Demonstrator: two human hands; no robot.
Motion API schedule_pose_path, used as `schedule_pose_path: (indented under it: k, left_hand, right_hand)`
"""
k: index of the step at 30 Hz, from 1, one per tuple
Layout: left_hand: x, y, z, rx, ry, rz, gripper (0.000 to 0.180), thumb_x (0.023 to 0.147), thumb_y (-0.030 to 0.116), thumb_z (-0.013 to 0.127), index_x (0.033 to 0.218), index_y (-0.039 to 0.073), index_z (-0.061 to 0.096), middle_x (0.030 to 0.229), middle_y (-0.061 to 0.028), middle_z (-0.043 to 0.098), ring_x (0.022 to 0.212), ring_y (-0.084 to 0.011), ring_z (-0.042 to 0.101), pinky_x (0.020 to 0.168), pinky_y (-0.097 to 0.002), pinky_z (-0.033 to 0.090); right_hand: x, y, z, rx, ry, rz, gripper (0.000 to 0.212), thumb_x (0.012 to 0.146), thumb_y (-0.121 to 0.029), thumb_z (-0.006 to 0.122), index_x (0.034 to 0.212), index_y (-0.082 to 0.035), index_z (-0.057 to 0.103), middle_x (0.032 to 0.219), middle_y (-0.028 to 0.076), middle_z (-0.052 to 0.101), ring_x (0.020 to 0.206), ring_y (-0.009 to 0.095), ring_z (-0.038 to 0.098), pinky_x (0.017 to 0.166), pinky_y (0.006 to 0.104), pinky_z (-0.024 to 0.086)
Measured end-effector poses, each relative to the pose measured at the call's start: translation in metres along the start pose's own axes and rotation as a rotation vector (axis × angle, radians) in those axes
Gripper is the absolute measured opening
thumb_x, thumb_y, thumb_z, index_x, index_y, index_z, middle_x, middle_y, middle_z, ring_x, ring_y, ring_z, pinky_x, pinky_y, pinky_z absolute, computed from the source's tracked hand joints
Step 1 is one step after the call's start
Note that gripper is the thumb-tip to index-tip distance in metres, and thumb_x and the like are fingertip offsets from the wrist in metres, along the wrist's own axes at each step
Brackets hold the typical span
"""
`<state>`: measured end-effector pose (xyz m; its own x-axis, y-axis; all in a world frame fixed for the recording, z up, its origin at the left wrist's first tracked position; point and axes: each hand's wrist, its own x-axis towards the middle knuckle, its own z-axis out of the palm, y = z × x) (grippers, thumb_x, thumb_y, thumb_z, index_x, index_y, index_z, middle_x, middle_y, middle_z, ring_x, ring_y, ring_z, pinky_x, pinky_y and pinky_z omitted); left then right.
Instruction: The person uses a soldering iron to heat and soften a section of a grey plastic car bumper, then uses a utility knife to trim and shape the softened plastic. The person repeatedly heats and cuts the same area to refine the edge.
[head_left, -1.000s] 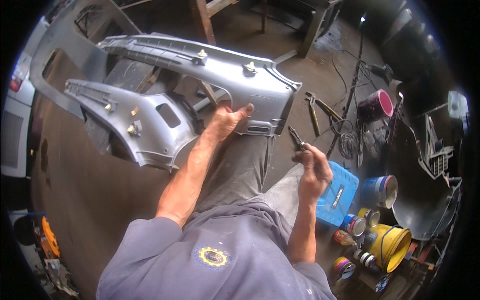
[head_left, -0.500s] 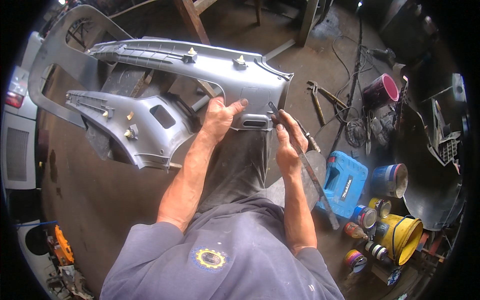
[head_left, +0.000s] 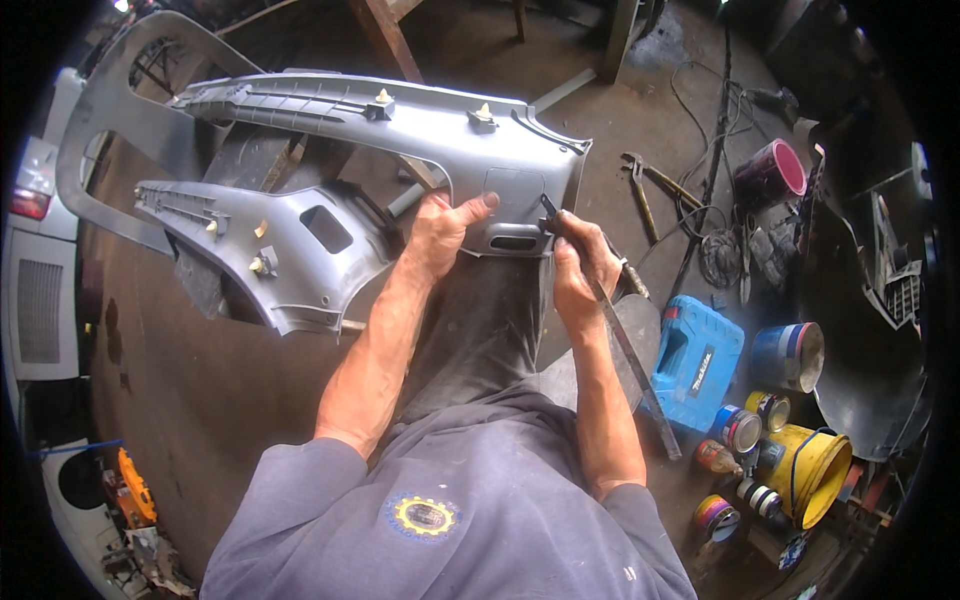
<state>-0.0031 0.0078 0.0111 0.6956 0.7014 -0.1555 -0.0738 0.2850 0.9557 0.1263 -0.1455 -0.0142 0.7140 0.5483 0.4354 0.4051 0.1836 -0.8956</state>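
Observation:
A silver moulded plastic trim panel [head_left: 475, 145], with ribs and cream clips on its upturned side, lies across the far middle. My left hand [head_left: 442, 238] is closed on its near edge, thumb pressed on top beside a rectangle of thin lines. A long, flat, dark metal strip [head_left: 628, 350] with a hole in its far end is in my right hand [head_left: 583, 275]. Its tip rests at or just over the panel's right part, near the oval slot; contact cannot be told. To the left lies a similar silver panel [head_left: 280, 225] with a squarish opening.
A large grey frame-like part [head_left: 75, 185] stands behind the panels at far left. On the floor to the right are pincers [head_left: 640, 195], a pink-lined bucket [head_left: 770, 175], cables, a blue tool case [head_left: 697, 360], several paint tins and a yellow bucket [head_left: 825, 480].
My right hand has shifted slightly, its fingers folding further over the metal strip, and the strip's tip sits a little farther up the panel. My left hand keeps its hold. The view has shifted slightly.

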Motion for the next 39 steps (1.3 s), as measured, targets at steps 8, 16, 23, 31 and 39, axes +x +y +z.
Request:
schedule_pose_path:
  k: [8, 16, 23, 31, 39]
  left_hand:
    - [0.001, -0.006, -0.003, -0.101, 0.029, 0.007, 0.032, 0.083, 0.013, 0.082, 0.109, 0.0, 0.066, 0.101, -0.0047, 0.068, 0.093, -0.015, 0.062, 0.086, -0.0288, 0.048]
    - [0.002, -0.008, 0.001, -0.126, 0.026, 0.063, 0.032, 0.084, 0.011, 0.081, 0.111, 0.001, 0.067, 0.103, -0.0045, 0.069, 0.096, -0.0156, 0.063, 0.089, -0.0298, 0.049]
    - [0.017, -0.027, -0.004, 0.083, 0.133, 0.137, 0.025, 0.084, 0.011, 0.079, 0.104, 0.0, 0.07, 0.1, -0.0041, 0.07, 0.089, -0.0141, 0.063, 0.083, -0.0282, 0.049]
    - [-0.018, 0.018, 0.013, -0.104, -0.026, 0.073, 0.027, 0.091, 0.014, 0.071, 0.114, -0.002, 0.066, 0.106, -0.0068, 0.07, 0.097, -0.014, 0.064, 0.09, -0.0285, 0.049]
    - [-0.029, 0.012, 0.003, -0.066, 0.131, 0.175, 0.026, 0.094, 0.018, 0.07, 0.11, -0.002, 0.068, 0.106, -0.0061, 0.07, 0.096, -0.0122, 0.062, 0.088, -0.0272, 0.049]
  right_hand:
    - [0.019, -0.015, 0.003, -0.025, -0.026, 0.162, 0.024, 0.085, 0.003, 0.05, 0.1, 0.005, 0.068, 0.089, 0.013, 0.074, 0.084, 0.016, 0.068, 0.08, 0.0286, 0.053]
    - [0.027, -0.008, 0.01, 0.061, 0.0, 0.255, 0.023, 0.086, 0.001, 0.049, 0.096, 0.006, 0.069, 0.089, 0.011, 0.074, 0.08, 0.015, 0.068, 0.076, 0.0285, 0.053]
    - [0.009, -0.044, -0.032, -0.122, 0.203, -0.277, 0.028, 0.089, -0.001, 0.05, 0.106, 0.002, 0.071, 0.093, 0.015, 0.075, 0.085, 0.022, 0.071, 0.081, 0.0315, 0.054]
    - [-0.018, -0.055, -0.072, 0.088, 0.066, 0.127, 0.025, 0.089, -0.001, 0.062, 0.113, 0.003, 0.067, 0.098, 0.01, 0.073, 0.089, 0.016, 0.069, 0.081, 0.0272, 0.052]
    - [-0.032, -0.056, -0.063, 0.229, -0.019, 0.241, 0.013, 0.096, -0.006, 0.065, 0.104, 0.004, 0.069, 0.082, 0.009, 0.071, 0.074, 0.014, 0.068, 0.071, 0.0266, 0.054]
